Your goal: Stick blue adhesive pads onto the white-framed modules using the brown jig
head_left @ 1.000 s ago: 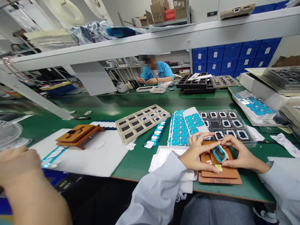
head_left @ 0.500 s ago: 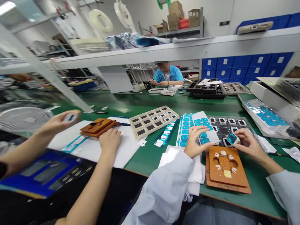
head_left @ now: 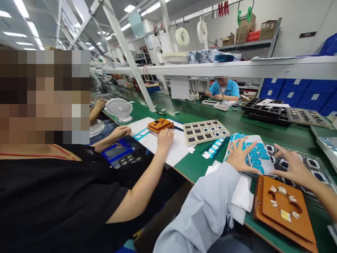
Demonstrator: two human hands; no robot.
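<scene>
My left hand (head_left: 240, 154) is spread open on the sheets of blue stickers (head_left: 259, 154), and nothing is in it. Over the clear tray (head_left: 325, 165) of small white-framed parts, my right hand (head_left: 296, 167) has thumb and fingers apart, with no part visible between them. One white-framed part (head_left: 313, 163) lies in the tray beside that hand. Just below both hands lies an orange-brown fixture block (head_left: 285, 203) with a shaped recess and small white pads. White cloth (head_left: 243, 193) lies under my left sleeve.
A co-worker in black sits close at left, one hand (head_left: 165, 138) by another orange-brown fixture (head_left: 160, 123). A beige compartment tray (head_left: 206, 131) and a blue sticker strip (head_left: 214, 147) lie between us. A white shelf beam (head_left: 223, 68) crosses above the bench.
The white-framed part with blue film has left my right hand, whose fingers have opened over the tray. My left hand has spread wider. The view has swung left, showing more of the co-worker.
</scene>
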